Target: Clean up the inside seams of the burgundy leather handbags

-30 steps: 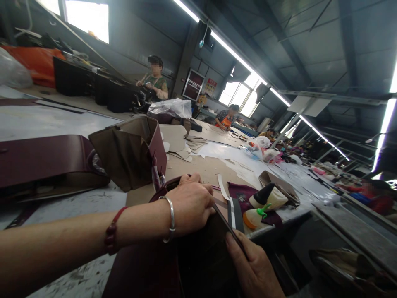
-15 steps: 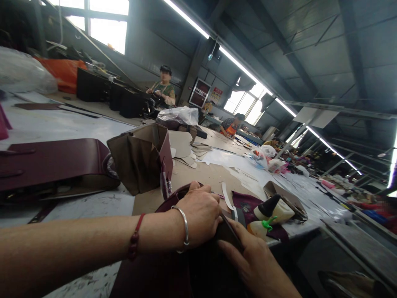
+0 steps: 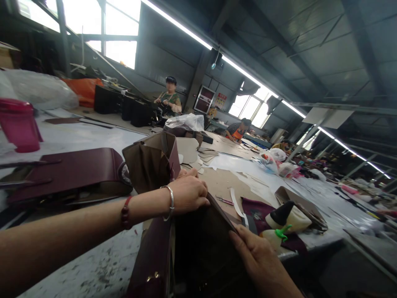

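A maroon handbag (image 3: 151, 252) stands in front of me with its mouth open, showing a dark brown lining. Fingers curled over its far rim, my left hand (image 3: 189, 192) holds the bag there; a silver bangle and a red bracelet circle that wrist. My right hand (image 3: 256, 250) pinches the right end of the same rim between thumb and fingers. Just beyond my left hand, a second bag (image 3: 149, 161) shows its brown lining. A maroon bag with handles (image 3: 83, 169) lies on its side to the left.
Right of the bag are a bottle with a black cap (image 3: 297, 217), a bottle with a green nozzle (image 3: 273, 238), maroon cloth (image 3: 256, 211) and pink-handled snips (image 3: 225, 200). A pink cup (image 3: 21, 124) stands far left. Two people (image 3: 170, 99) work across the tables.
My left hand has moved left along the rim, away from my right hand. The bag's mouth is wider and more of the lining shows. The view has swung left.
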